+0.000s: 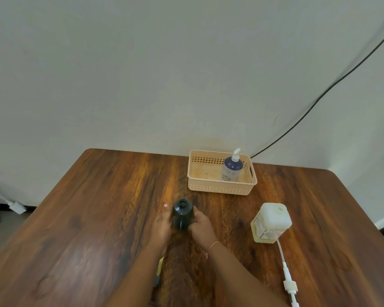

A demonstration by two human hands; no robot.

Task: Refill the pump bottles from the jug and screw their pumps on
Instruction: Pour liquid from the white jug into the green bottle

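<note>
Now both hands [162, 224] [201, 227] clasp the open dark bottle [182, 214].

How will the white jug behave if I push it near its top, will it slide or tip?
The jug looks tall over a squarish base, so a high push may tip it; a low push should slide it. Pale liquid seems to fill much of it, so it is probably heavy. The pump lying beside it on the table may get dragged along.
</note>
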